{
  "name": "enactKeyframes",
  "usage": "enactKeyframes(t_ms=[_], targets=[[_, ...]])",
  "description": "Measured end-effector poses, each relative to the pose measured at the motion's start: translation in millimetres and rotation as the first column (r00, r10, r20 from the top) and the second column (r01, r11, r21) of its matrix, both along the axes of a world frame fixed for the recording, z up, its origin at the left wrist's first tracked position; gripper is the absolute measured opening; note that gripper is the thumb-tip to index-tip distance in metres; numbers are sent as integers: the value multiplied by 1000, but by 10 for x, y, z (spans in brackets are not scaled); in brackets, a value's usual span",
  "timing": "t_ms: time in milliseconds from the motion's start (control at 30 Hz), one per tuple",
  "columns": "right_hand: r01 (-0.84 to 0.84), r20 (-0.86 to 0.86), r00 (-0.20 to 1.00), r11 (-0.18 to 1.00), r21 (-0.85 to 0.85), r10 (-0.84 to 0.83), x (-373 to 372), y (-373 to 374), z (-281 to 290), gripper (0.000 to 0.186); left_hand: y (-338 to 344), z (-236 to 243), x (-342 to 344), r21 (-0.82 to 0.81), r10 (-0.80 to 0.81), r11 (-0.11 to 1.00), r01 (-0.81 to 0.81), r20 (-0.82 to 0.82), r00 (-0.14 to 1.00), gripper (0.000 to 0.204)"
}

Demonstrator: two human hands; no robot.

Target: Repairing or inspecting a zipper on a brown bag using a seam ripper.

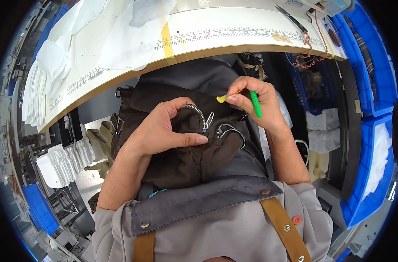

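A dark brown fabric item (177,166) lies over my lap, with a metal zipper and its silver pull (209,121) near the middle and a curved zipper length (234,133) to the right. My left hand (168,129) grips the fabric beside the zipper, thumb below the pull. My right hand (260,102) is raised just above the fabric at the upper right, pinching a small yellow piece (221,98) between thumb and finger and also holding a green pen-shaped tool (256,106), pointing downward.
A white worktable (216,17) with printed rulers holds white pattern sheets (46,83), dark scissors (290,17) and an orange cord (308,56). Blue bins (351,205) line the right side. Stacks of white pieces (63,166) sit at left; a blue basket (321,91) is under the table.
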State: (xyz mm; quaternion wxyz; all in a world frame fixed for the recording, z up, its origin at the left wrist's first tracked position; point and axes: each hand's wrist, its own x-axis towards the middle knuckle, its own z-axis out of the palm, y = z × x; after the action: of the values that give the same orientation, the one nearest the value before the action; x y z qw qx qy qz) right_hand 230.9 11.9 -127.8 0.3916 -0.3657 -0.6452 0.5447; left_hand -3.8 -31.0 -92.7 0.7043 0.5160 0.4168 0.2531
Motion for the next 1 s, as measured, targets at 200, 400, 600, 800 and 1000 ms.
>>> enactKeyframes(t_ms=[200, 400, 600, 800, 1000], targets=[[57, -43, 997, 986, -156, -64, 380, 62, -39, 9, 34, -91, -45, -24, 81, 996, -80, 39, 996, 37], [344, 10, 939, 939, -23, -344, 873, 138, -103, 9, 53, -83, -48, -141, 108, 986, -93, 96, 990, 36], [549, 112, 825, 833, 76, -554, 1412, 349, -118, 9, 104, -70, -79, -207, 28, 978, -18, 47, 998, 36], [490, 302, 680, 721, 490, -668, 1838, 691, -94, 19, 289, -12, -113, -263, -140, 955, 140, 20, 990, 34], [293, 363, 563, 590, 752, -743, 1788, 834, 162, 21, 348, -70, -104, -134, -170, 975, 179, 74, 983, 42]])
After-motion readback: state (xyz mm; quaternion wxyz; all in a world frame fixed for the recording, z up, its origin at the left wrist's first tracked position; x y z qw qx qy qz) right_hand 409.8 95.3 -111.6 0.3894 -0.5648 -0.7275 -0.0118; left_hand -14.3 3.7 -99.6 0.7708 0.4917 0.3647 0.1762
